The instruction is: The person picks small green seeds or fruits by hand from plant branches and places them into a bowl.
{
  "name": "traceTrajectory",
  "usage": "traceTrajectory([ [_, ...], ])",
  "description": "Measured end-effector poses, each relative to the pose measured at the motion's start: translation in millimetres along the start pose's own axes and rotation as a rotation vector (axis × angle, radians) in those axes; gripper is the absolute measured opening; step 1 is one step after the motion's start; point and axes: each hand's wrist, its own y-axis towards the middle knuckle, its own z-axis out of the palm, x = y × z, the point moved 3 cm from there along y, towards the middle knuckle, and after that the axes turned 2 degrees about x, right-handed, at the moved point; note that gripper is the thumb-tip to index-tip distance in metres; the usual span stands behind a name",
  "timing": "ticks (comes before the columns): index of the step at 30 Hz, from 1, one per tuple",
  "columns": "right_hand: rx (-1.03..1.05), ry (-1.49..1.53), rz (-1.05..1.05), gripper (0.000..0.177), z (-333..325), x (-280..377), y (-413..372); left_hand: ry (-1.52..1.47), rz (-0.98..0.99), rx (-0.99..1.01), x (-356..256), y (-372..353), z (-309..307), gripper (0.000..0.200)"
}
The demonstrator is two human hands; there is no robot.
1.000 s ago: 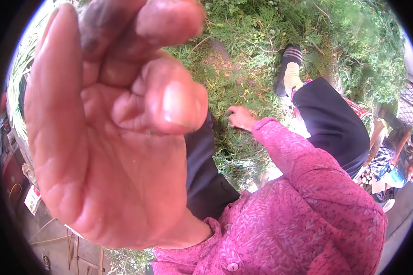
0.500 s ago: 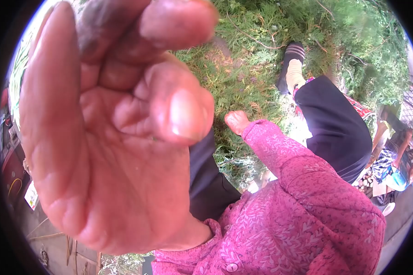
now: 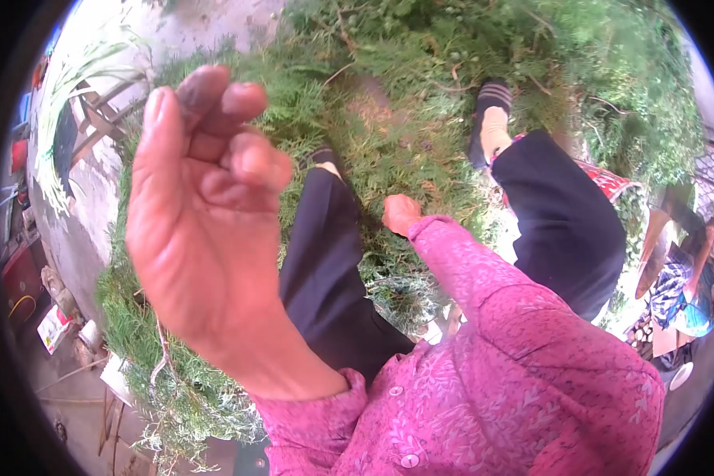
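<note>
My left hand (image 3: 214, 214) is raised close to the camera on the left, palm toward me. Its thumb points up and its fingers are loosely curled, with dark stains on the fingertips; nothing shows in it. Lower down, between my legs, my right hand (image 3: 402, 214) is closed against the pile of green conifer branches (image 3: 397, 127). Whatever its fingers hold is hidden from view. Flat, scaly sprigs, some yellowish, surround that hand. Both arms are in pink patterned sleeves.
My dark-trousered legs (image 3: 325, 238) and striped shoe (image 3: 493, 94) stand among the greenery. Pale green stalks (image 3: 55, 143) hang over a wooden stand (image 3: 99, 119) at left. A red patterned cloth (image 3: 607, 181) lies by my right leg. Assorted items clutter both edges.
My left hand has moved away from the camera and looks much smaller, its fingers still curled. My right hand has stayed in nearly the same place, closed over the branches.
</note>
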Motion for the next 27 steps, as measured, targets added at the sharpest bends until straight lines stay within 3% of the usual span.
traceTrajectory([
  [3,-0.090,0.215,0.027,0.023,-28.4,-34.2,-5.3,-0.080,0.062,-0.089,0.3,5.5,8.3,0.023],
  [5,-0.089,0.292,0.059,0.026,-42.7,-57.0,-14.6,0.024,0.032,-0.193,4.7,5.2,9.2,0.021],
  [7,-0.233,0.508,0.085,0.026,-54.5,-78.3,-20.3,0.011,0.016,-0.169,9.0,-2.3,9.6,0.021],
  [12,-0.318,0.351,-0.025,0.025,-50.0,-59.6,-37.8,-0.022,0.028,-0.128,8.8,-28.5,6.6,0.022],
  [14,-0.202,0.173,-0.147,0.023,-35.1,-37.1,-36.5,-0.023,0.015,-0.136,6.7,-29.7,2.1,0.023],
  [16,-0.124,0.228,-0.151,0.020,-19.2,-20.4,-33.9,-0.100,0.017,-0.089,3.3,-24.5,2.9,0.025],
  [18,-0.072,-0.070,-0.223,0.016,-6.9,-3.1,-28.9,-0.064,0.010,-0.077,0.3,-21.8,7.0,0.027],
  [20,-0.091,-0.090,-0.218,0.013,11.9,2.4,-9.6,-0.027,0.009,-0.076,-2.1,-18.3,1.5,0.029],
  [23,-0.145,-0.171,-0.254,0.011,19.5,10.4,4.8,-0.138,-0.045,0.148,-6.7,-11.5,-8.5,0.032],
  [27,-0.122,-0.066,-0.065,0.012,12.0,-4.9,8.3,-0.125,0.009,0.078,-12.0,-7.7,-6.0,0.031],
])
